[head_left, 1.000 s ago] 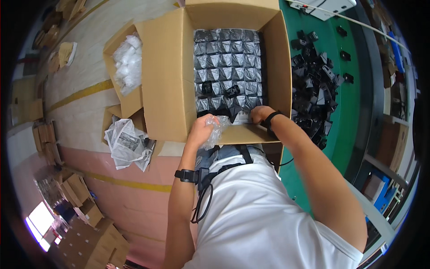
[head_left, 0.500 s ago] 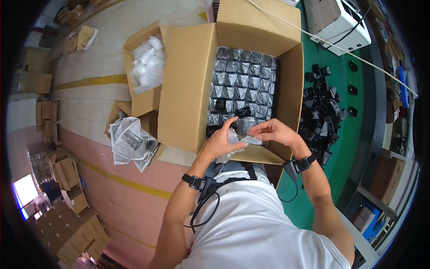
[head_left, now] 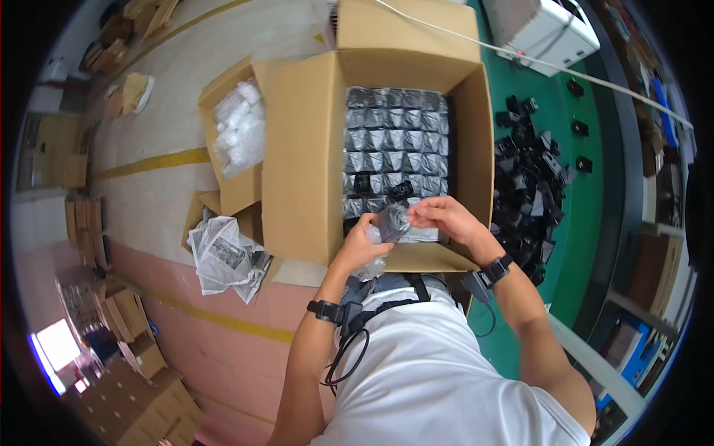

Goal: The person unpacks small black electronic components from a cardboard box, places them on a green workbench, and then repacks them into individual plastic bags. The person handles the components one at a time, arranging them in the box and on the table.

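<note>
Small black part in a crinkly clear plastic bag [head_left: 390, 221], held above the near edge of a big open cardboard box [head_left: 305, 149]. Left hand [head_left: 362, 245] fingers clamped underneath, right hand [head_left: 445, 219] fingers pinching the top. Inside, neat rows of glossy bagged parts [head_left: 398, 141]; loose black parts [head_left: 532, 178] heaped on the green surface [head_left: 587, 223].

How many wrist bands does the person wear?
2. One black band is on the left wrist, below the left hand. The other band is on the right wrist, behind the right hand.
</note>
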`<action>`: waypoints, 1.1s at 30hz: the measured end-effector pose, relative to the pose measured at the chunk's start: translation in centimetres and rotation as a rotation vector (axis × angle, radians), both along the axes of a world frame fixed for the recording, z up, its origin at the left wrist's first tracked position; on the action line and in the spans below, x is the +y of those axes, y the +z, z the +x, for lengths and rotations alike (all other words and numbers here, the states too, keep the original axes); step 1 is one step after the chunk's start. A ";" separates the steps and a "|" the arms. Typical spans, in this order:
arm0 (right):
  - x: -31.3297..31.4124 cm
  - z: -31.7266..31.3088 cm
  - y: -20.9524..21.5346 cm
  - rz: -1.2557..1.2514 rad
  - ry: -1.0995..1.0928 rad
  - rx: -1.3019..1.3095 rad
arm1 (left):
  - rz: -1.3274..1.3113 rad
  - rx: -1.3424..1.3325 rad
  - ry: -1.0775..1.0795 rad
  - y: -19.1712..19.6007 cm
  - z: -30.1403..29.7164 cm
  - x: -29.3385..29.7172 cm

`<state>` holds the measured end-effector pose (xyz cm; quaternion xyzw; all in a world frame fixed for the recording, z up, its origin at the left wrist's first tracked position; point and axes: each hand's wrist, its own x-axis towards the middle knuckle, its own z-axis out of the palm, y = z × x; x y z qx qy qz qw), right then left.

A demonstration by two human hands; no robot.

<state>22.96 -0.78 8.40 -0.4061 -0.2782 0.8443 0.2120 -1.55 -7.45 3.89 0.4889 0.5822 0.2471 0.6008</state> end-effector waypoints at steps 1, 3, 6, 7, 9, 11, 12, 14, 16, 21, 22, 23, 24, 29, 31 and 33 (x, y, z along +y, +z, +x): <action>0.4 -0.5 -0.2 0.028 0.030 -0.069 | 0.048 0.069 -0.002 -0.1 -0.7 -0.2; 1.2 -0.6 -1.1 0.097 0.101 -0.177 | 0.094 0.198 -0.044 0.3 -1.3 -0.3; 2.3 0.3 -5.3 0.162 0.127 -0.343 | 0.122 0.382 -0.116 1.7 -1.3 -0.4; 2.4 1.2 -7.8 0.164 0.109 -0.409 | 0.139 0.430 -0.166 1.8 -1.2 -0.2; 2.4 2.7 -11.9 0.235 0.251 -0.736 | 0.216 0.486 -0.257 2.4 -0.9 0.1; 2.8 3.3 -13.7 0.378 0.583 -1.262 | 0.486 0.380 -0.243 1.2 -0.8 -0.2; 2.5 3.5 -14.8 0.420 0.659 -1.318 | 0.619 0.317 -0.235 1.1 -0.5 -0.1; 1.5 3.8 -17.1 0.503 0.810 -1.426 | 0.457 0.070 -0.171 2.3 -0.2 0.2; 0.3 3.6 -18.2 0.526 0.747 -1.419 | 0.198 -0.089 -0.076 2.7 -0.6 -0.1; -0.3 4.2 -19.4 0.534 0.875 -1.298 | 0.038 -0.018 0.040 2.2 -1.4 -1.2; 0.0 4.1 -19.7 0.478 0.832 -1.321 | 0.091 -0.009 0.064 2.3 -1.3 -1.0; 0.3 3.8 -18.5 0.326 0.811 -1.261 | 0.070 0.010 0.049 2.5 -1.2 -0.9; 0.0 3.5 -17.5 0.313 0.858 -1.240 | 0.042 0.050 0.002 2.5 -1.3 -0.9; -1.4 4.1 -18.9 0.335 1.056 -1.216 | -0.091 0.191 -0.067 2.5 -1.0 -0.8; -1.6 4.3 -19.1 0.359 1.018 -1.174 | -0.050 0.163 -0.066 2.2 -1.0 -0.4; -0.5 3.3 -15.6 0.321 0.921 -1.075 | -0.059 0.125 -0.056 1.5 -1.3 -0.6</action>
